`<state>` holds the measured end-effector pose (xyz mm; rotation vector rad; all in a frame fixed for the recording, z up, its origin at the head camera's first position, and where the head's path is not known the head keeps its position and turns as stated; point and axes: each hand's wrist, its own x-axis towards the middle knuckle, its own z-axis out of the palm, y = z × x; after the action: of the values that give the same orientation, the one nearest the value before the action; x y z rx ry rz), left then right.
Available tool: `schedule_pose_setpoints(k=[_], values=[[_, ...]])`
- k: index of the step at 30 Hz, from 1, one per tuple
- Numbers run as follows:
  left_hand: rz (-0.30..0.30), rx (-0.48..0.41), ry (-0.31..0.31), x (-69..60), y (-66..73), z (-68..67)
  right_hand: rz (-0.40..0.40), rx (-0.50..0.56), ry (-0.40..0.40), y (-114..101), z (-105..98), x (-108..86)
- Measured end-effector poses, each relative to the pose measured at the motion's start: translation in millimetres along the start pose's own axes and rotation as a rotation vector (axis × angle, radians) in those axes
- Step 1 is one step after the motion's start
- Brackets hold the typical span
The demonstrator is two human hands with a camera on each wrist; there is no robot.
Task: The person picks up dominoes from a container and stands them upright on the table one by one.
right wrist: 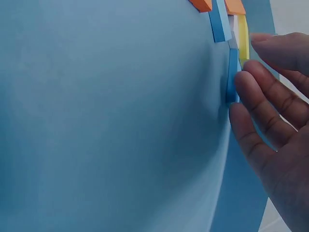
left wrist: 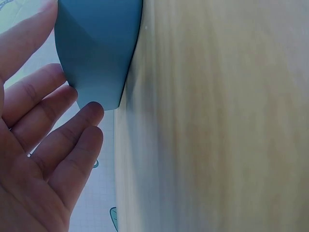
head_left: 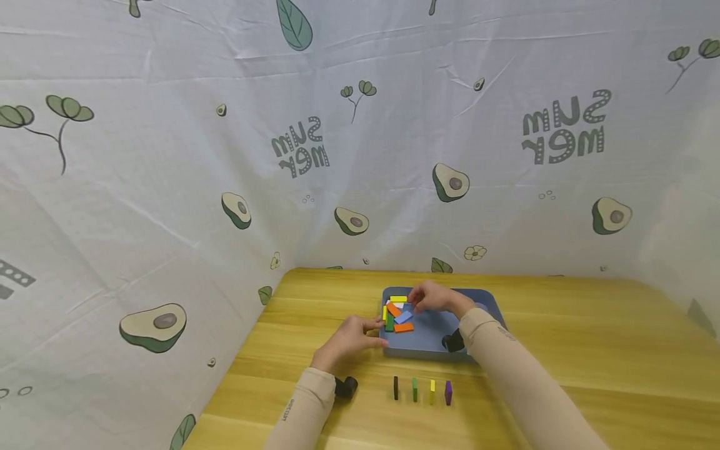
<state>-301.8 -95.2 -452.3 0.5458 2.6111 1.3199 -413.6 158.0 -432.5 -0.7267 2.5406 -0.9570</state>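
A blue-grey tray (head_left: 416,354) holds several flat coloured blocks in its left part: orange (head_left: 404,327), light blue (head_left: 403,317), green, yellow and white. The left hand (head_left: 350,340) is at the tray's left side, its fingers loosely extended; in the left wrist view the hand's (left wrist: 48,140) fingertips touch or nearly touch the tray wall (left wrist: 99,58). Over the tray's far left part is the right hand (head_left: 435,296). In the right wrist view the fingers of this hand (right wrist: 275,96) are slightly bent beside a blue block (right wrist: 232,77), touching or nearly touching it, with a yellow block (right wrist: 243,38) behind.
Nearer than the tray, black (head_left: 395,387), green (head_left: 415,389), yellow (head_left: 432,392) and purple (head_left: 448,392) blocks stand upright in a row on the wooden table (head_left: 270,356). A patterned white cloth (head_left: 394,156) hangs behind and to the left.
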Motion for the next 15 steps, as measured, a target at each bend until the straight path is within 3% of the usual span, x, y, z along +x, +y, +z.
schedule_pose_setpoints(k=[15], values=[[-0.008,0.039,0.003,-0.1,0.3,0.8,0.052,-0.027,-0.045,-6.0,9.6,7.6]])
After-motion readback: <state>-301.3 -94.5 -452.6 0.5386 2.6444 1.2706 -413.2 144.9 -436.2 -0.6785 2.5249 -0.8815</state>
